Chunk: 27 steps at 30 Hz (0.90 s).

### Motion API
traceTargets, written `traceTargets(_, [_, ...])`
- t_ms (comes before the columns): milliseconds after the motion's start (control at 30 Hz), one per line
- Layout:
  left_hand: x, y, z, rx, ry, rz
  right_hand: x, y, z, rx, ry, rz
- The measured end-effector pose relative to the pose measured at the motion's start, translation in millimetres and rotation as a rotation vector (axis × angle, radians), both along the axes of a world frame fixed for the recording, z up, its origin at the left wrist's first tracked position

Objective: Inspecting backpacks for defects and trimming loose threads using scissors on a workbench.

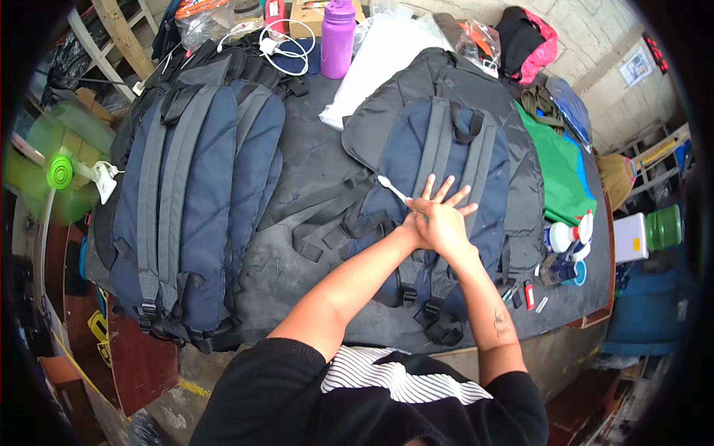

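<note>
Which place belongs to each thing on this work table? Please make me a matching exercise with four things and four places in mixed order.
Things:
1. purple bottle
2. green cloth
3. stack of blue backpacks
4. hands

Places:
A. left part of the table
B. on the straps of the middle blue backpack
C. far edge of the table, near a white cable
D. right of the middle backpack

Pairs: 1-C, 2-D, 3-A, 4-B
</note>
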State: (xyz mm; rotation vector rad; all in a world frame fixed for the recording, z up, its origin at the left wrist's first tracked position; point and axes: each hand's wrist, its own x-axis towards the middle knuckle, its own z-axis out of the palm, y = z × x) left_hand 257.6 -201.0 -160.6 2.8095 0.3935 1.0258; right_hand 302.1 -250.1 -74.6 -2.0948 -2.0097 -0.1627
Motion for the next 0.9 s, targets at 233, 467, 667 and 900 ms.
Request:
traceTargets(233, [7, -3, 3, 0.007, 0.056, -0.006, -12, 3, -125, -0.066, -0.275, -0.495])
traceTargets(467, [-4, -3, 17, -0.034, 0.164, -0.012, -28, 25, -62, -0.163, 0.075, -0.56])
traceTargets(667, [-5, -6, 12, 0.071, 0.137, 0.05, 0, -56, 22, -0.316, 0.565, -0.391])
traceTargets(900, [-60, -50, 33, -0.174, 0.319, 0.117, 104, -200, -29, 0.488, 0.524, -0.919])
